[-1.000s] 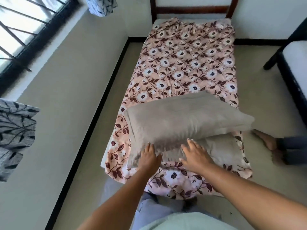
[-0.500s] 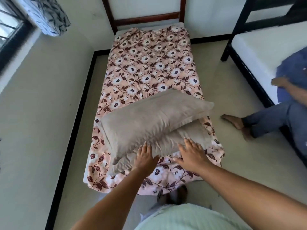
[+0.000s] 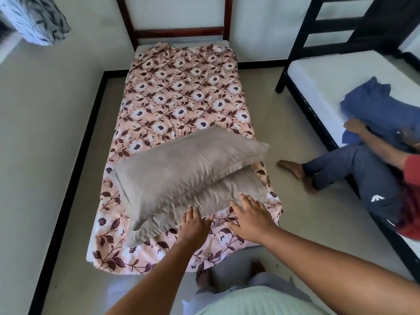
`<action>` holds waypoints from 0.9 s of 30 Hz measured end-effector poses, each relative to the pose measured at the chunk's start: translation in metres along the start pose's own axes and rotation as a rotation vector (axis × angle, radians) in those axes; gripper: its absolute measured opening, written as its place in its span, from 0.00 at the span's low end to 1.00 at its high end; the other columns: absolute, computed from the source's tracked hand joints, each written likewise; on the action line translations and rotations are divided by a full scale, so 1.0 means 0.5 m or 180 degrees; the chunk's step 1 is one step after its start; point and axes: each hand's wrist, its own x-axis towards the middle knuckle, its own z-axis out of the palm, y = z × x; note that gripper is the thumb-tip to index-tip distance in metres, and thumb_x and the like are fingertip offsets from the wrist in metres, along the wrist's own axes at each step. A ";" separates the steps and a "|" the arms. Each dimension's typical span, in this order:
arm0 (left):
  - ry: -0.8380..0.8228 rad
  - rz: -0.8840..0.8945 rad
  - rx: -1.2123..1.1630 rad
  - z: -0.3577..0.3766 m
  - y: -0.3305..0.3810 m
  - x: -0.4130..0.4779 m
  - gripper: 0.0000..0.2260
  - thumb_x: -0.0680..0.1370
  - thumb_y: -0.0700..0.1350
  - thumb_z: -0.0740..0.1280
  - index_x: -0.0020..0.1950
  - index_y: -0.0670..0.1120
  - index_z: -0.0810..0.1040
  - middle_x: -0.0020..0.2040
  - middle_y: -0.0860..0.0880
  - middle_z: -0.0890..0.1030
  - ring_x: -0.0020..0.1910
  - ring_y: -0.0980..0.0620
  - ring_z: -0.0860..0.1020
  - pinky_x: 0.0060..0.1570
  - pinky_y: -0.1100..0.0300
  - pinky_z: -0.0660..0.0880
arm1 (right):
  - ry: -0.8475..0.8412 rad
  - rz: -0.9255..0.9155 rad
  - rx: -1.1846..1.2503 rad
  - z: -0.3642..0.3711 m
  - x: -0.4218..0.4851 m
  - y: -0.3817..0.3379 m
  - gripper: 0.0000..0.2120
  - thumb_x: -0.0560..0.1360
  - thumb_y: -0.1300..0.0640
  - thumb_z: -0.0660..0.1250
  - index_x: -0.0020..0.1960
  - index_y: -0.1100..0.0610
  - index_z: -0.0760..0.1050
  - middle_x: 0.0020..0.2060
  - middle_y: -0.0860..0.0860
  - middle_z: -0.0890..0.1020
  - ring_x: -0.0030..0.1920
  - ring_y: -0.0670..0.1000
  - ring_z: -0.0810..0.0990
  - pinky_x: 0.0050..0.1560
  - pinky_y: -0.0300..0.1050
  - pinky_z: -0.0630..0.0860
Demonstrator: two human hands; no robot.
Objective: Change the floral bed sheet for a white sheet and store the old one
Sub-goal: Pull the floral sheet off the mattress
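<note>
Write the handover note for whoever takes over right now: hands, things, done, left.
Left hand: open, fingers straight, at the lower pillow's near edge.
Right hand: open, fingers spread over the same pillow.
The upper pillow lies across the lower one, both on the floral sheet covering the bed.
Done: nothing yet.
Left: move pillows, strip floral sheet, fit a white sheet (none in view), store the old one.

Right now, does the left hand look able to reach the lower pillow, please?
Probably yes: the left hand is open right at the near edge of the lower pillow, with nothing lying between them.
</note>
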 end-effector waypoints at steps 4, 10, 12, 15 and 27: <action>0.0023 -0.0077 -0.0011 0.008 0.036 0.003 0.35 0.82 0.64 0.51 0.81 0.43 0.51 0.82 0.42 0.49 0.81 0.41 0.48 0.78 0.46 0.51 | 0.0026 -0.0054 -0.0034 -0.025 0.004 0.041 0.43 0.73 0.27 0.44 0.81 0.50 0.54 0.82 0.59 0.49 0.82 0.59 0.47 0.78 0.61 0.51; 0.0194 -0.0151 0.0115 0.033 0.143 0.034 0.33 0.83 0.63 0.50 0.79 0.41 0.54 0.81 0.38 0.51 0.81 0.42 0.48 0.79 0.47 0.48 | 0.0143 -0.0241 0.0019 -0.051 0.031 0.159 0.36 0.80 0.33 0.54 0.82 0.51 0.54 0.82 0.59 0.47 0.82 0.60 0.46 0.78 0.60 0.50; 0.0266 -0.0266 0.0120 0.049 0.205 0.046 0.33 0.83 0.63 0.51 0.79 0.41 0.55 0.81 0.39 0.50 0.81 0.41 0.48 0.79 0.47 0.49 | 0.0127 -0.0362 0.0015 -0.059 0.040 0.227 0.37 0.81 0.32 0.53 0.82 0.51 0.52 0.82 0.59 0.46 0.82 0.59 0.45 0.78 0.61 0.49; 0.0283 -0.0490 0.0061 0.083 0.296 0.061 0.34 0.83 0.64 0.50 0.81 0.42 0.52 0.82 0.41 0.48 0.81 0.41 0.47 0.79 0.46 0.49 | 0.0110 -0.0567 -0.0021 -0.064 0.048 0.332 0.38 0.80 0.31 0.52 0.83 0.51 0.52 0.82 0.59 0.45 0.82 0.59 0.44 0.78 0.61 0.48; 0.0264 -0.0692 -0.0002 0.171 0.549 0.015 0.32 0.85 0.60 0.50 0.82 0.42 0.46 0.82 0.43 0.46 0.81 0.46 0.44 0.78 0.51 0.42 | -0.0188 -0.0604 -0.0098 -0.062 0.029 0.590 0.41 0.76 0.28 0.44 0.82 0.50 0.51 0.82 0.60 0.45 0.82 0.60 0.46 0.78 0.62 0.50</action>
